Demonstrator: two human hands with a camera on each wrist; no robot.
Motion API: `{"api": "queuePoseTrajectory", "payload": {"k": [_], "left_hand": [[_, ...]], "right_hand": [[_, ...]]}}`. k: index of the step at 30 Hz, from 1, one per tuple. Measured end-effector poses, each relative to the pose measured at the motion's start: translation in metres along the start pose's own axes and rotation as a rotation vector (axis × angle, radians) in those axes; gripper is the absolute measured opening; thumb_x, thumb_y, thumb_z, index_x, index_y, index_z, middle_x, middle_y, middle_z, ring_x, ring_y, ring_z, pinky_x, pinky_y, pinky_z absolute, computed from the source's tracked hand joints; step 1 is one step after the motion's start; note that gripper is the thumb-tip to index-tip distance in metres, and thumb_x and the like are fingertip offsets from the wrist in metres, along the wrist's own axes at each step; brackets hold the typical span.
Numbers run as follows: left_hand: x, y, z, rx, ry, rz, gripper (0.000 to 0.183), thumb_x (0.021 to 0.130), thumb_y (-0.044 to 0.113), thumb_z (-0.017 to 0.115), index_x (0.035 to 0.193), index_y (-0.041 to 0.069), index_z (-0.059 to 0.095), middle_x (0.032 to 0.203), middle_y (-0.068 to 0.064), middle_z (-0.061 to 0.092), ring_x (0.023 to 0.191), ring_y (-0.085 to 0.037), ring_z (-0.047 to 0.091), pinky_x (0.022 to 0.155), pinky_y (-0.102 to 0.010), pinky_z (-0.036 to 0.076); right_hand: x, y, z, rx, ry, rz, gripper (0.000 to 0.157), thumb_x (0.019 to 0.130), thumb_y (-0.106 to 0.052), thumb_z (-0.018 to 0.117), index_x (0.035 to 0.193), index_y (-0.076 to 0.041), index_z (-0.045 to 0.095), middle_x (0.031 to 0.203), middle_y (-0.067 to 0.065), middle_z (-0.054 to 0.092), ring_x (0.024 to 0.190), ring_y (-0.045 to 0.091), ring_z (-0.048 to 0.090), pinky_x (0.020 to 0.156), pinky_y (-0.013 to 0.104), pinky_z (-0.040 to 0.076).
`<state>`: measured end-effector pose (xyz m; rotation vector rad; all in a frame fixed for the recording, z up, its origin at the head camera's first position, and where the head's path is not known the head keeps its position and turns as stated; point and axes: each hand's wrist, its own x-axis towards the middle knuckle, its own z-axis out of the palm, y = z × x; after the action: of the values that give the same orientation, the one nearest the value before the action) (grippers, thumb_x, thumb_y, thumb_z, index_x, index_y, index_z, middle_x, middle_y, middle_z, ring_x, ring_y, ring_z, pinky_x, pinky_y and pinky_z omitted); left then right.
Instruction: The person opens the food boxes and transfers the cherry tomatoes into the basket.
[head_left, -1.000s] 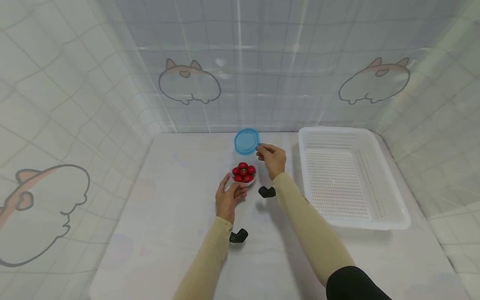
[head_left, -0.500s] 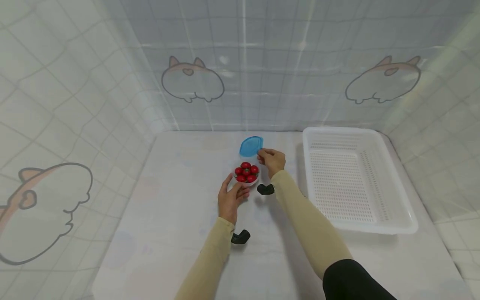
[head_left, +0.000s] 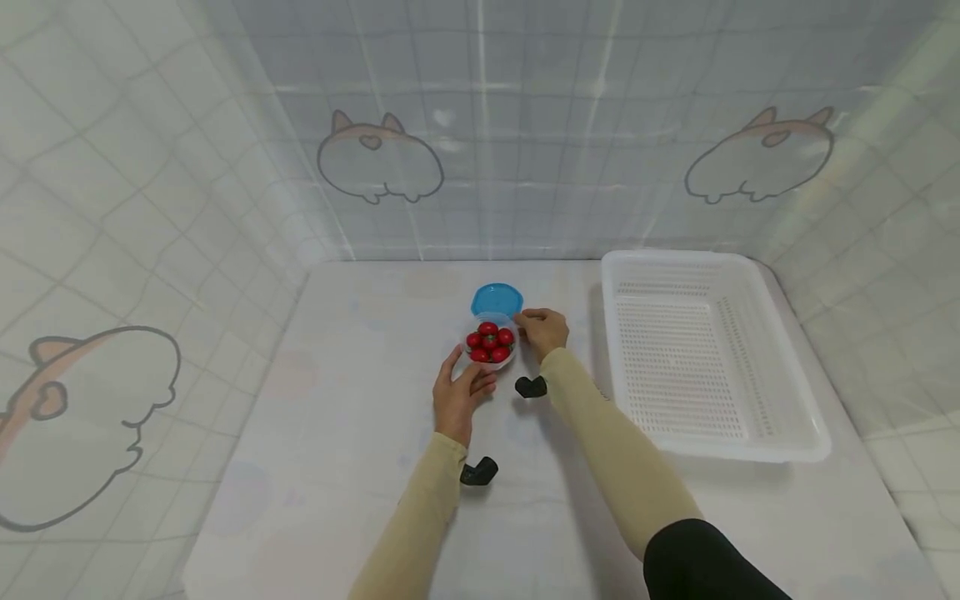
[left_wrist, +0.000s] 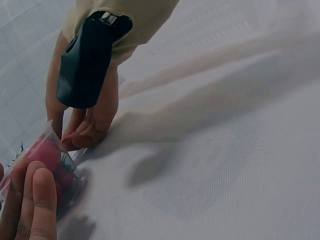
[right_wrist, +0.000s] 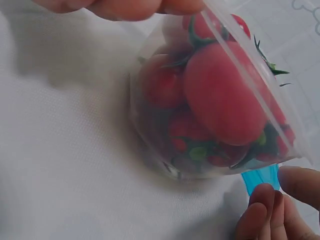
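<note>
In the head view, my left hand (head_left: 455, 402) holds a small clear plastic tub (head_left: 492, 366) by its near left side, thumb and fingers spread around the wall. Red cherry tomatoes (head_left: 491, 341) with green stems fill it, seen through the wall in the right wrist view. Just behind the tub is a round blue lid (head_left: 497, 297), its face turned up. My right hand (head_left: 545, 331) has its thumb and fingertips together at the lid's near right edge. The right wrist view shows a strip of the blue lid (right_wrist: 261, 180) running to those fingertips.
A large white perforated plastic basket (head_left: 678, 362) stands on the right of the white table (head_left: 337, 433). Each wrist carries a black camera mount (head_left: 478, 472). Tiled-pattern curtain walls (head_left: 525, 167) close in the back and both sides.
The blue lid, first raised and showing its round face behind the tub, has tilted and come down towards me, close to the tub. My right hand has moved slightly nearer; the left keeps its hold.
</note>
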<state>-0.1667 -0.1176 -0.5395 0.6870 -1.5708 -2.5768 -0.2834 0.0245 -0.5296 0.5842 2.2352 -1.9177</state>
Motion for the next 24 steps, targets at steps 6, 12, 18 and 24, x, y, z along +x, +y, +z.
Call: {"api": "queuePoseTrajectory", "payload": {"k": [6, 12, 18, 24], "left_hand": [[0.001, 0.000, -0.001, 0.021, 0.000, 0.005, 0.057, 0.098, 0.012, 0.067, 0.151, 0.019, 0.046, 0.102, -0.017, 0.073, 0.088, -0.027, 0.074, 0.083, -0.037, 0.062], [0.002, 0.000, -0.001, 0.045, -0.007, 0.012, 0.058, 0.098, 0.013, 0.066, 0.152, 0.018, 0.044, 0.102, -0.016, 0.072, 0.087, -0.025, 0.074, 0.084, -0.037, 0.062], [0.003, -0.001, -0.003, 0.041, -0.023, 0.014, 0.058, 0.099, 0.013, 0.066, 0.152, 0.017, 0.044, 0.101, -0.016, 0.073, 0.086, -0.024, 0.074, 0.083, -0.036, 0.062], [0.003, -0.001, -0.004, 0.029, -0.032, 0.020, 0.057, 0.100, 0.012, 0.065, 0.152, 0.017, 0.044, 0.102, -0.016, 0.073, 0.086, -0.023, 0.074, 0.083, -0.037, 0.062]], "right_hand": [[0.001, -0.002, 0.001, 0.021, 0.014, -0.041, 0.028, 0.092, -0.021, 0.076, 0.116, -0.006, 0.072, 0.099, 0.009, 0.075, 0.081, 0.019, 0.069, 0.079, 0.030, 0.059], [-0.004, -0.014, -0.002, -0.060, -0.008, -0.236, 0.032, 0.094, -0.021, 0.073, 0.121, -0.004, 0.071, 0.103, 0.009, 0.073, 0.086, 0.022, 0.069, 0.073, 0.033, 0.057], [-0.015, -0.031, -0.006, -0.236, -0.085, -0.421, 0.031, 0.096, -0.025, 0.071, 0.121, -0.007, 0.072, 0.108, 0.009, 0.073, 0.094, 0.025, 0.068, 0.079, 0.038, 0.059], [-0.025, -0.045, -0.009, -0.468, -0.278, -0.523, 0.031, 0.096, -0.028, 0.072, 0.122, -0.010, 0.071, 0.111, 0.004, 0.072, 0.100, 0.022, 0.068, 0.087, 0.038, 0.058]]}}
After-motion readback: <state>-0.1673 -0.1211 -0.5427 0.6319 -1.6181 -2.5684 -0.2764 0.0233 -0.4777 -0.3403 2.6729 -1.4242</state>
